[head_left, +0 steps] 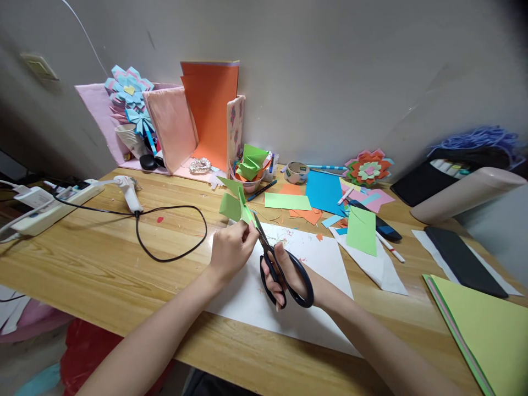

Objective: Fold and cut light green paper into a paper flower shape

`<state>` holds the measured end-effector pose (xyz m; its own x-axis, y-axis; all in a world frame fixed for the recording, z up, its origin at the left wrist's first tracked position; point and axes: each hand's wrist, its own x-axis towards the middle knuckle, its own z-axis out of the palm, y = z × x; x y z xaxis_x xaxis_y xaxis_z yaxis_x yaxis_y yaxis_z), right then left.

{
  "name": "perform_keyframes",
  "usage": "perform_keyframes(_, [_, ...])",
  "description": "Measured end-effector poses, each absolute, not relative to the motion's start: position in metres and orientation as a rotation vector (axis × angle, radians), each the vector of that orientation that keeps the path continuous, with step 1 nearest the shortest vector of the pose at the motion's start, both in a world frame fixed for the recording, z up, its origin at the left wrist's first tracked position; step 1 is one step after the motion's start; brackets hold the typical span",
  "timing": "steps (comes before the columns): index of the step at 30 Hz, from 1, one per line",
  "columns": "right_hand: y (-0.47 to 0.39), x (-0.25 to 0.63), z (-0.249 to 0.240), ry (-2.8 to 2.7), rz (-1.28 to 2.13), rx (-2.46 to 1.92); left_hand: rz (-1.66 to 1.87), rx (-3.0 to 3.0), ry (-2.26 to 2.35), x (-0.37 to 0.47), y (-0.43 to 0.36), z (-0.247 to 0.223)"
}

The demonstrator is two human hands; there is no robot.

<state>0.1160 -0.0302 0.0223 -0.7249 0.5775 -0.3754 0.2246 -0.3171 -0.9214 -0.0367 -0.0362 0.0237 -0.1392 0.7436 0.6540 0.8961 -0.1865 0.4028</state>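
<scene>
Pinched between the fingers of my left hand [233, 248] is a folded piece of green paper [232, 206], its flaps standing up above the fist. My right hand [291, 269] grips a pair of black-handled scissors [304, 280], thumb through one loop and fingers through the other. The scissor blades point up and away, right beside the green paper near my left fingertips. Whether the blades touch the paper I cannot tell. Beneath both hands lies a white sheet [313, 324] with small coloured marks and scraps on it.
Green rectangles [287, 201], a blue sheet [325, 190] and a tape roll [296, 172] lie behind my hands. A power strip [58, 203] with a black cable [173, 258] is left. A stack of coloured paper [487, 324] and a dark phone-like slab [464, 261] are right.
</scene>
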Motion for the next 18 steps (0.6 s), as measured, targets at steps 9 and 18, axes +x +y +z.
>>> perform_keyframes(9, [-0.0336,0.1153,0.0207,-1.661,2.067,-1.033,-1.255,-1.931,-1.812,-0.0368,-0.0364,0.0243])
perform_keyframes(18, [-0.0360,0.1155,0.0271,-1.662,2.020,-1.043,-1.248,-1.926,-1.836,-0.0375,-0.0363,0.0245])
